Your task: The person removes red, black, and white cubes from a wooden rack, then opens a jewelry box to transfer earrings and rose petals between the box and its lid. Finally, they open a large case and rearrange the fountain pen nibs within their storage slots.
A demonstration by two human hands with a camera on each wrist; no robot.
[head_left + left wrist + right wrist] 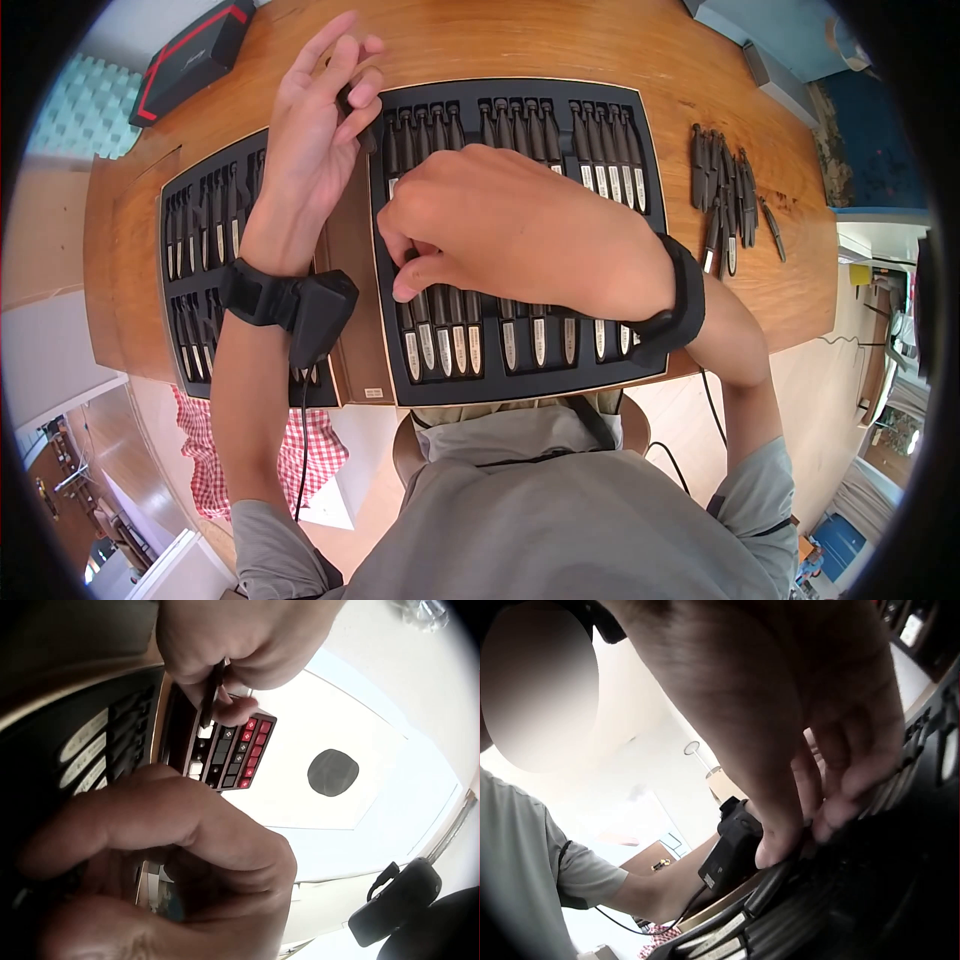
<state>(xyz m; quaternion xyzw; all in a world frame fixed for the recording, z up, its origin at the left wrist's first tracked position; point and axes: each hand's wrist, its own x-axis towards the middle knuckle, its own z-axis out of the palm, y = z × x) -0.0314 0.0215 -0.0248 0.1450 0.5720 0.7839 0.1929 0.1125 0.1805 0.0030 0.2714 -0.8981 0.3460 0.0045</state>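
Observation:
My right hand (510, 225) reaches over a black foam tray (600, 90) lined with dark, pen-shaped pieces that have silver pointed ends. In the right wrist view its thumb and fingertips (826, 825) pinch down at a dark piece among the slots; the hand covers most of that spot in the head view. My left hand (310, 140) is raised above the tray's upper left corner, palm turned up. A slim dark pen-shaped piece (214, 694) sits between its thumb and fingers. Several seated pieces (440, 335) stand in a row below the right hand.
A second black tray (195, 285) of similar pieces lies to the left. Loose pieces (728, 190) are heaped on the wooden table (800, 290) at the right. A black box with red ribbon (195, 60) stands at the back left. Cables run from both wrist cameras.

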